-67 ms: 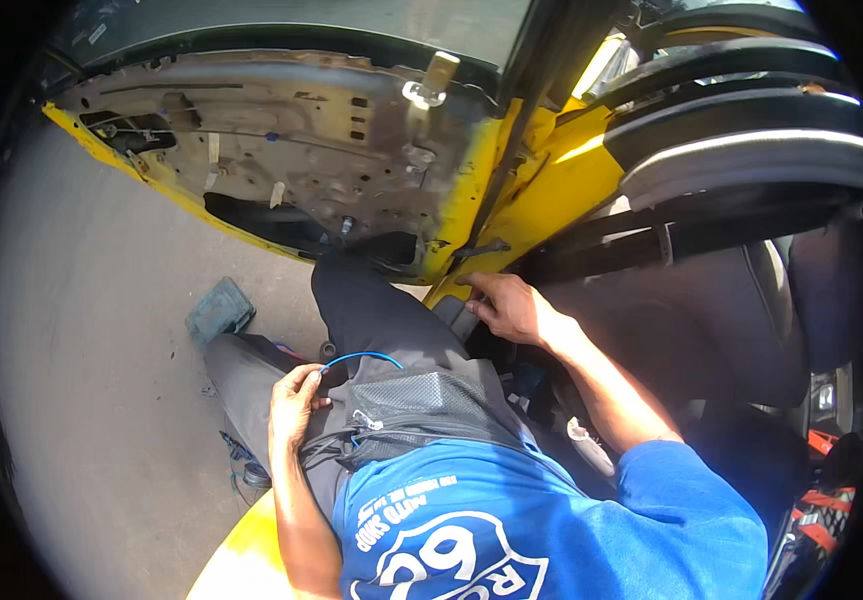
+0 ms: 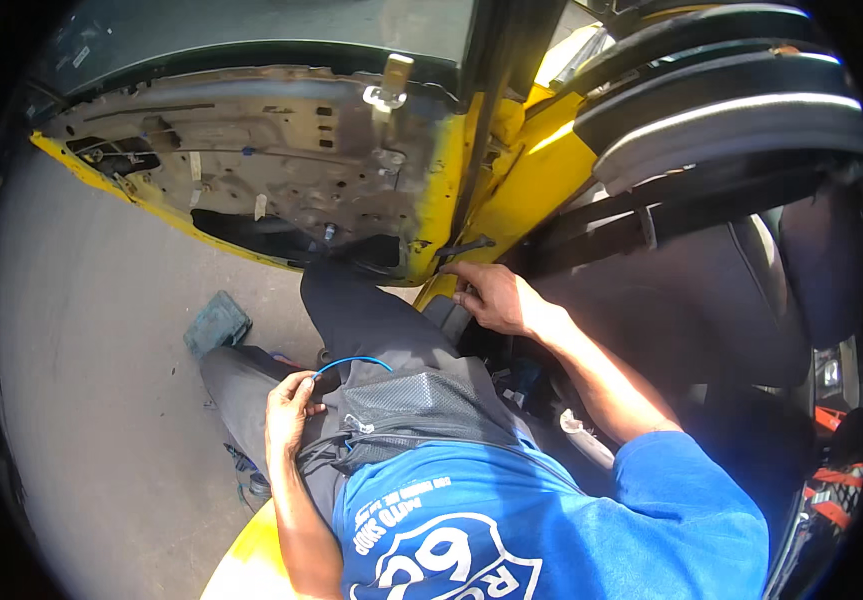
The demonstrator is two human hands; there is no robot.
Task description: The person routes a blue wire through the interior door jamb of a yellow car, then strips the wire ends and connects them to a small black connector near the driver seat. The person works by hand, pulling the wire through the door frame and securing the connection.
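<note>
Near the centre of the view, toward 8 o'clock, the bare left hand pinches one end of a thin, bright-blue flexible cable between thumb and forefinger; its other fingers curl loosely. The cable arches over the lap toward 3 o'clock from that grip, and its far end disappears at the upper edge of a black mesh waist pouch, so its full length cannot be told.

The bare right hand, just off centre at 3 o'clock, has its forefinger extended toward 10 o'clock, close to the yellow painted door sill. Its palm is turned away; whether it touches the sill or grips anything cannot be told. A short dark strap lies just beyond the fingertip.

At 11 o'clock hangs a stripped grey metal door shell with yellow edges, its lower rim partly covered by a knee in dark-grey trousers. At 9 o'clock a teal rectangular case lies on the ground, beyond the other knee. At 4 o'clock, orange-and-black objects are cut off by the fisheye's dark rim. Shadow blurs the cabin interior at 3 o'clock.
</note>
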